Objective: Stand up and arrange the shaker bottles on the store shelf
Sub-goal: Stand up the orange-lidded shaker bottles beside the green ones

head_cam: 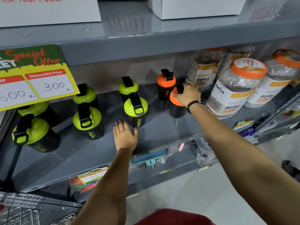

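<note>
Several black shaker bottles stand upright on the grey shelf (pixel 162 127). Green-lidded ones stand in pairs from left to middle, the nearest middle one (pixel 136 111) just beyond my left hand. An orange-lidded shaker (pixel 165 85) stands at the back. In front of it, my right hand (pixel 188 94) grips the orange lid of another black shaker (pixel 176 109), which stands upright or slightly tilted. My left hand (pixel 125 135) lies flat on the shelf with fingers spread, its thumb close to the base of the nearest green shaker. It holds nothing.
Big clear fitfizz jars with orange lids (pixel 235 88) crowd the shelf's right end, close to my right hand. A yellow price sign (pixel 35 77) hangs over the left shakers. White boxes (pixel 194 7) sit on the shelf above. Packaged goods (pixel 90 181) fill the shelf below.
</note>
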{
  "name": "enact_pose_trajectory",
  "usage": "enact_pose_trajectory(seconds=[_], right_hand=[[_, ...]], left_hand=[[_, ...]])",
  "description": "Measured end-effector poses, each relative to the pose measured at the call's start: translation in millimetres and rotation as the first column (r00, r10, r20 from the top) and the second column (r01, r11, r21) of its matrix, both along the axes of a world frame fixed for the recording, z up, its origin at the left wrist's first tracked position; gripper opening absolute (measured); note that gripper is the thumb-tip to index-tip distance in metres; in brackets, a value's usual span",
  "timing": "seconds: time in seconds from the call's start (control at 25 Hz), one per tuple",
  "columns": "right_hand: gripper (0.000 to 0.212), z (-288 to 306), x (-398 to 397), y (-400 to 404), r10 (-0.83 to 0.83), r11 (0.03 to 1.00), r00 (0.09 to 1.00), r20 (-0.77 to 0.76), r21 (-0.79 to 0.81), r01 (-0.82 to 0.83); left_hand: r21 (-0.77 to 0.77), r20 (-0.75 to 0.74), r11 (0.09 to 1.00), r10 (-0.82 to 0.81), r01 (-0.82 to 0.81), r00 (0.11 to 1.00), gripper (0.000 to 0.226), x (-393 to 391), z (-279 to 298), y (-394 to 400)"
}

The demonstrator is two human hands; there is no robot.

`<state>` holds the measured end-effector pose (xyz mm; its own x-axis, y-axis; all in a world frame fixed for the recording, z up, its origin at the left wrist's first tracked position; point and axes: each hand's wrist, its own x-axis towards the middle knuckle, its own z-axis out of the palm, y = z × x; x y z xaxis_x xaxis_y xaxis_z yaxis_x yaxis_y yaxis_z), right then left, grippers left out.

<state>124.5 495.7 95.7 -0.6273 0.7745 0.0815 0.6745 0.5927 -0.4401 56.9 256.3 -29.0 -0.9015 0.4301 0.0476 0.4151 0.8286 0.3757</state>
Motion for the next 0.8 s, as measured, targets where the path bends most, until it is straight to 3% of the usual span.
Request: enact_pose_trajectory(seconds=[0.12, 0.24, 0.32, 0.4, 0.44, 0.52, 0.6, 0.8], right_hand=[[0.047, 15, -1, 3, 0.121, 0.985, 0.993, 0.006, -0.129, -0.119], [0.048, 18, 1, 1, 0.173, 0.984, 0.984, 0.034, -0.055, -0.171], [0.049, 13, 5, -1, 0.144, 0.988, 0.981, -0.127, -0.034, -0.149], [0.043, 10, 7, -2, 0.012, 0.998, 0.944, -0.329, -0.048, -0.029], [0.037, 10, 6, -1, -0.071, 0.997, 0.931, -0.358, -0.061, 0.053], [0.050, 10, 3, 1, -0.147, 0.987, 0.967, -0.208, -0.093, 0.130], [0.069, 6, 3, 3, -0.079, 0.991, 0.996, -0.034, -0.111, 0.075], [0.062, 3, 10, 10, 0.122, 0.970, 0.985, -0.123, -0.196, -0.145]], left_hand=[[0.007, -0.003, 1.000, 0.000, 0.000, 1.000, 0.062, 0, 0, 0], [0.007, -0.011, 1.000, 0.002, -0.002, 1.000, 0.061, 0, -1, 0], [0.001, -0.016, 1.000, 0.002, -0.002, 1.000, 0.061, 0, -1, 0], [-0.005, -0.020, 1.000, 0.004, -0.004, 1.000, 0.061, -1, -2, 1], [-0.006, -0.023, 1.000, 0.004, -0.005, 1.000, 0.061, -1, -2, 1], [-0.001, -0.025, 1.000, 0.006, -0.006, 1.000, 0.061, 0, -2, 1], [0.005, -0.025, 1.000, 0.008, -0.008, 1.000, 0.060, 0, -2, 1], [0.005, -0.032, 1.000, 0.011, -0.011, 0.999, 0.060, 0, -4, 0]])
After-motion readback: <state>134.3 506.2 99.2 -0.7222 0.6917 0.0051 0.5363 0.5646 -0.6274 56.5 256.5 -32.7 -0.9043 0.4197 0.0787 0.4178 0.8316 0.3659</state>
